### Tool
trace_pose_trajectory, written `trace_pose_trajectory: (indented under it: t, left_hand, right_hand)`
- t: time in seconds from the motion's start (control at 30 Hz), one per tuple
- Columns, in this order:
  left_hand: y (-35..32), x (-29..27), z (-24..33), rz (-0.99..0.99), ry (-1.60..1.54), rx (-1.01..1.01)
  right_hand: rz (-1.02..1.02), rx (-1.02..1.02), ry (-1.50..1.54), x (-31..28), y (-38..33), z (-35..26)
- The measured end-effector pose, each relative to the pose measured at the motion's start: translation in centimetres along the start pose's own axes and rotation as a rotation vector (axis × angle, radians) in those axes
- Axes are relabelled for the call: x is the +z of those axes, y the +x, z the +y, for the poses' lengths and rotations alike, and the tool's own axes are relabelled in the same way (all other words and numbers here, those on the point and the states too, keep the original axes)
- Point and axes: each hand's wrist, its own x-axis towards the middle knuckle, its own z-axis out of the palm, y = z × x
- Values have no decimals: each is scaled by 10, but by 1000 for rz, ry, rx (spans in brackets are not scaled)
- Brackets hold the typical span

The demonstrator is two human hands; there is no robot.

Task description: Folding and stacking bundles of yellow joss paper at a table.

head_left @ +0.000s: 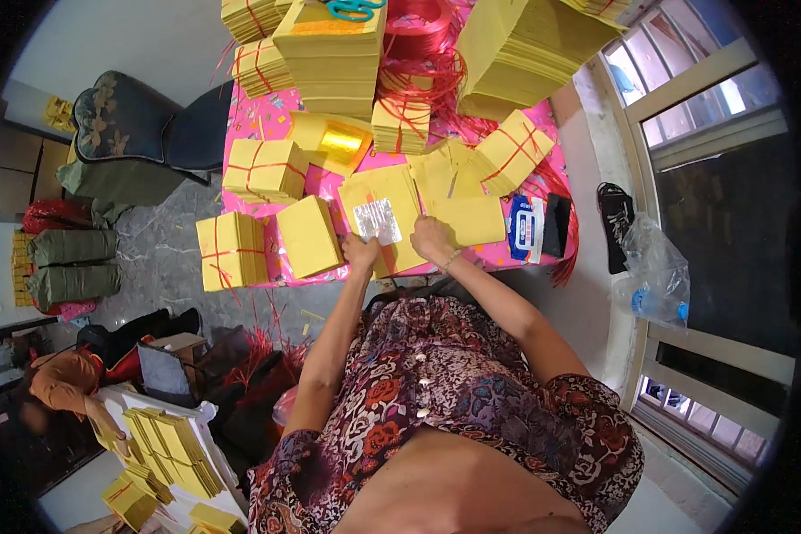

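Observation:
In front of me on the pink table lies a stack of yellow paper sheets [400, 191], with a silver foil square [378, 221] on the top sheet. My left hand [360, 253] pinches the stack's lower left edge beside the foil. At the right edge, my right hand [432, 239] has its fingers curled in against the paper; what they hold is hidden. Right of that hand lies another yellow paper pile [479, 221]. A loose yellow stack [308, 237] sits left of my left hand, beside a bundle tied with red string [231, 250].
Tall yellow paper stacks [334, 58] and red string [418, 84] crowd the table's far side, with teal-handled scissors [354, 9] on top. A blue-white packet [526, 229] lies at the right. Another person's arm [71, 384] reaches over a white table with bundles at lower left.

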Motion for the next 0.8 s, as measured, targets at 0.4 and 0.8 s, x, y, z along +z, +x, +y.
trace_pose_trajectory:
  t: [0.4, 0.8]
  left_hand:
    - [-7, -5, 18, 58, 54, -94]
    - [10, -14, 16, 7, 33, 52]
  right_hand:
    - [-61, -17, 31, -14, -8, -4]
    - [-80, -77, 13, -18, -8, 1]
